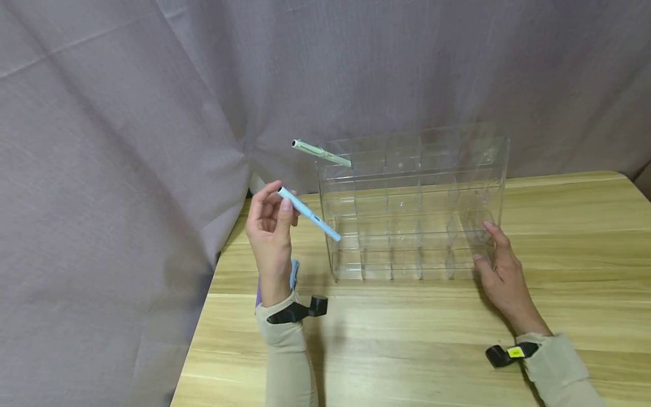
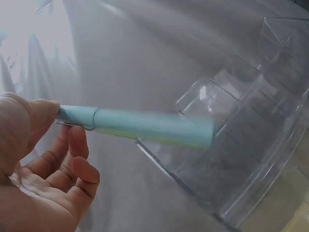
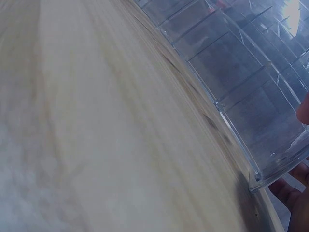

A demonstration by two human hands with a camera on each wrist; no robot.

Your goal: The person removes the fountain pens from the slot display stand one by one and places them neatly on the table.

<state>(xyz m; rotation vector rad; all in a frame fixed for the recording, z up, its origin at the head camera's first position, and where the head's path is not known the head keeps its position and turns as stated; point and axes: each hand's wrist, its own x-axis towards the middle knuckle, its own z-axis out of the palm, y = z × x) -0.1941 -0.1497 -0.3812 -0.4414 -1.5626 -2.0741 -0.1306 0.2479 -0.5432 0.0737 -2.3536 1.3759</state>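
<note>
My left hand (image 1: 273,232) pinches a light blue capped pen (image 1: 308,212) between thumb and fingers. The pen slants down to the right, its lower end in front of the left side of a clear acrylic pen organizer (image 1: 404,227). In the left wrist view the same pen (image 2: 154,126) lies across the picture, its clip near my fingertips. My right hand (image 1: 503,275) grips the organizer's lower right side, thumb at the front and other fingers by the side wall. A mint green pen (image 1: 321,153) leans out of the upper left compartment.
Beside my left wrist, partly hidden by it, lie a blue pen (image 1: 294,274) and something purple (image 1: 258,294) on the wooden table (image 1: 396,345). A grey curtain (image 1: 325,73) hangs behind the table and along its left side.
</note>
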